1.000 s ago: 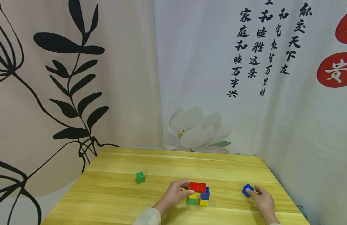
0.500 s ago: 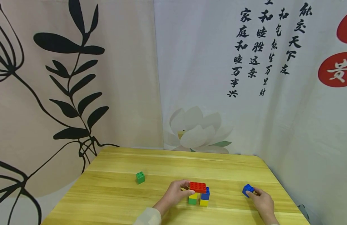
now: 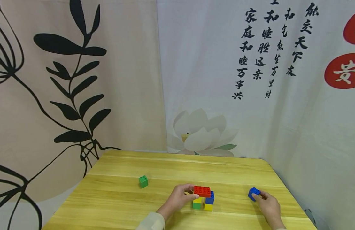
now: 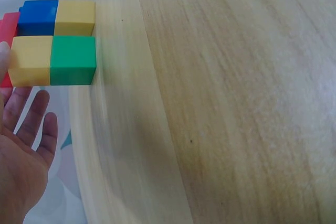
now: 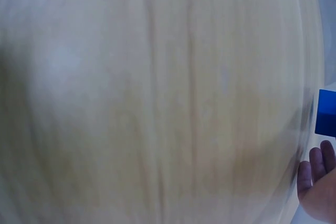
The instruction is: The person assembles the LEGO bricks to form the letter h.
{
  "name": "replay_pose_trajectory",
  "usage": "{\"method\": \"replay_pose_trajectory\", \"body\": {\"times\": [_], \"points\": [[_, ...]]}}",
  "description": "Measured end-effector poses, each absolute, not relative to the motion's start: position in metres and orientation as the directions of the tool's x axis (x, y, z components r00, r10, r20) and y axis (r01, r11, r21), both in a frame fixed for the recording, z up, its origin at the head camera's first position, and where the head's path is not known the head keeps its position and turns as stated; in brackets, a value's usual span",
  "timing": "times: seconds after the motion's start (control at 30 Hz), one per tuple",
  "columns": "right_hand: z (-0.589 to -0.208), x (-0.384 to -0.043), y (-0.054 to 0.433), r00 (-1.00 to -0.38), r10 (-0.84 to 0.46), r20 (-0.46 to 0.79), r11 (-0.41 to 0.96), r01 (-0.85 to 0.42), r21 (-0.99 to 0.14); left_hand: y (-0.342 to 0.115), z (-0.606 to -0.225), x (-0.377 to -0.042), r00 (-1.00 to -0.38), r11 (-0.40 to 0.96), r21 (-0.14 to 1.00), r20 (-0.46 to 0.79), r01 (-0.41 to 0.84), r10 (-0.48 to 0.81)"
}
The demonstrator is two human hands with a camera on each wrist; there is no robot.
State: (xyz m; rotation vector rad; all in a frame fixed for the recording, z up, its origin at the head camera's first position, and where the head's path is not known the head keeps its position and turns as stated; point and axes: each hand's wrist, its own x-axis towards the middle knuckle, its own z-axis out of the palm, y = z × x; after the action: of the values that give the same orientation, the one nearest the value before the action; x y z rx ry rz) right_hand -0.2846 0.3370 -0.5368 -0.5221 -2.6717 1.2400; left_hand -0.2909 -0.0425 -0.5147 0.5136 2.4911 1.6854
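Observation:
A red brick (image 3: 202, 191) bridges two short stacks in the head view. Yellow brick (image 3: 197, 200) over green brick (image 3: 196, 206) makes the left stack; blue brick (image 3: 210, 198) over yellow brick (image 3: 208, 207) makes the right one. My left hand (image 3: 179, 197) pinches the red brick's left end between thumb and fingers. Its other fingers stay apart from the stacks in the left wrist view. Off to the right, my right hand (image 3: 268, 206) pinches a separate blue brick (image 3: 253, 193) between thumb and fingers. Only part of that brick shows in the right wrist view.
A lone green brick (image 3: 143, 181) stands farther back on the left of the wooden table (image 3: 117, 195). Behind the table hangs a curtain (image 3: 131, 80) printed with plants and writing.
The right hand's blue brick has turned and shifted very slightly between its fingers. My left hand and the stacked bricks hold still.

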Motion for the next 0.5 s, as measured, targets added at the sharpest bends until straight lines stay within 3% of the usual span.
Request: {"method": "replay_pose_trajectory", "body": {"times": [0.5], "points": [[-0.531, -0.285, 0.316, -0.948, 0.317, 0.018, 0.571, 0.176, -0.802, -0.044, -0.518, -0.292, -0.932, 0.343, 0.903, 0.141, 0.259, 0.333]]}}
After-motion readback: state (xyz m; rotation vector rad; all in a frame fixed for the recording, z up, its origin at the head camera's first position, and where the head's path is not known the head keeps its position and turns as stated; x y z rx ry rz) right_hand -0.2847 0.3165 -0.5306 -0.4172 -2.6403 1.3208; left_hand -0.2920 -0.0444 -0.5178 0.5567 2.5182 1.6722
